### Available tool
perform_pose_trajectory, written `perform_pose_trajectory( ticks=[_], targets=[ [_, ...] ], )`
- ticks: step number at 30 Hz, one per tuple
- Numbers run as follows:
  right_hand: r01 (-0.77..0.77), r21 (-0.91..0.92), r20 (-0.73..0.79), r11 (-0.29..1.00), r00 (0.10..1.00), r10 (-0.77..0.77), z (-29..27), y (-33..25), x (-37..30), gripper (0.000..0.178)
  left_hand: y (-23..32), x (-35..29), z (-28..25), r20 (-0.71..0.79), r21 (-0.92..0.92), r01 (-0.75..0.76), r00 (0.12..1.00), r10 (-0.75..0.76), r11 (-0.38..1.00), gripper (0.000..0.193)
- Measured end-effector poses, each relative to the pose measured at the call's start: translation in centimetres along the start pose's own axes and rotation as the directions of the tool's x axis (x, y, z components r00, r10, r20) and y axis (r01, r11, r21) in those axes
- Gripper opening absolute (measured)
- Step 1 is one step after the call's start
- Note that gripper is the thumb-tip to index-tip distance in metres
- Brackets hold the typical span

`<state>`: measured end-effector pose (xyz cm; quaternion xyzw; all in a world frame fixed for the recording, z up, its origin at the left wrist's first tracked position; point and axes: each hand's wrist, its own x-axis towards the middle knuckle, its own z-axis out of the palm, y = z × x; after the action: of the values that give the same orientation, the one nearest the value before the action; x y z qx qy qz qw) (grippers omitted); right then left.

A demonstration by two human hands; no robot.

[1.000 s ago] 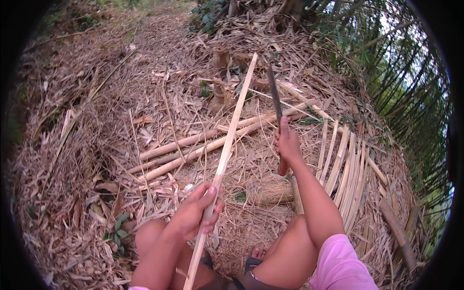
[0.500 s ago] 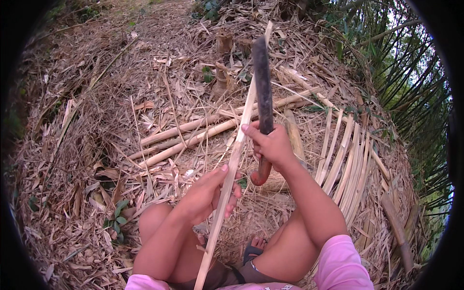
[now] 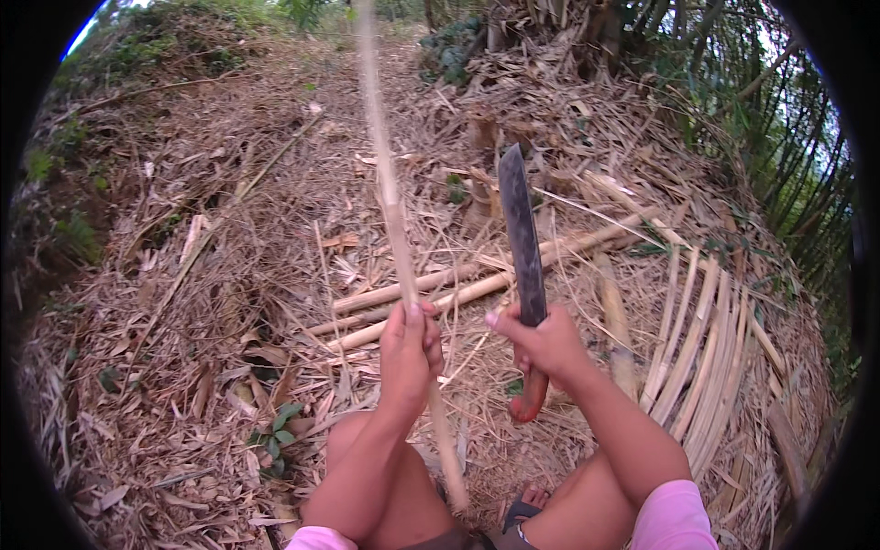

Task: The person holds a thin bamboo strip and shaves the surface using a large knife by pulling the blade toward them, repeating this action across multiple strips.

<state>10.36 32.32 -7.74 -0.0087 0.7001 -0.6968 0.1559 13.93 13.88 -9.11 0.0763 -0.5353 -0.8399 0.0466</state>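
My left hand (image 3: 412, 344) is closed around a long, pale split bamboo strip (image 3: 395, 220), held nearly upright in front of me. The strip's upper part is smeared by motion and runs out of the top of the view; its lower end comes down between my knees. To the right, my right hand (image 3: 548, 346) grips a machete (image 3: 525, 234) by its reddish-brown handle with a curved end. The dark blade points up and away from me, apart from the strip.
Several split bamboo strips (image 3: 701, 339) lie side by side at the right. Bamboo poles (image 3: 412, 291) cross the leaf-littered ground ahead, near a cut stump (image 3: 481, 197). A small green plant (image 3: 275, 438) grows by my left knee. Standing bamboo (image 3: 807, 183) fills the far right.
My left hand has closed around the bamboo strip, whose top has swung left. The right hand no longer touches the strip and holds the machete lower and farther right. My view has tilted up.
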Motion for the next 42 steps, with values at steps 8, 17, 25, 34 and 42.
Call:
perform_pose_trajectory(
  ticks=[8,17,25,34,42],
  targets=[
    [0.176,-0.228,0.058,0.958,0.984,-0.167,2.5,2.6,-0.5,0.03,0.0,3.6,-2.8,-0.238,-0.191,-0.361,0.919,0.313,0.913,0.021],
    [0.001,-0.273,0.18,0.962,0.982,0.05,2.6,4.4,0.1,0.037,1.2,3.0,-2.8,-0.192,-0.314,-0.465,0.885,0.424,0.828,0.022],
    [0.107,-0.324,0.123,0.94,0.99,-0.071,-0.9,2.7,2.6,0.037,6.0,-2.7,-4.5,0.281,0.896,-0.396,0.151,0.948,-0.203,0.044],
    [0.186,-0.427,0.277,0.885,0.958,-0.067,-3.4,-0.3,2.2,0.04,10.7,-3.1,-3.8,0.12,0.91,-0.332,0.782,-0.612,-0.247,0.037],
    [0.498,-0.373,0.063,0.783,0.855,-0.514,-4.3,-0.8,1.5,0.024,7.9,-4.7,-2.8,0.159,0.68,0.495,0.62,-0.768,0.54,0.029]
  ],
)
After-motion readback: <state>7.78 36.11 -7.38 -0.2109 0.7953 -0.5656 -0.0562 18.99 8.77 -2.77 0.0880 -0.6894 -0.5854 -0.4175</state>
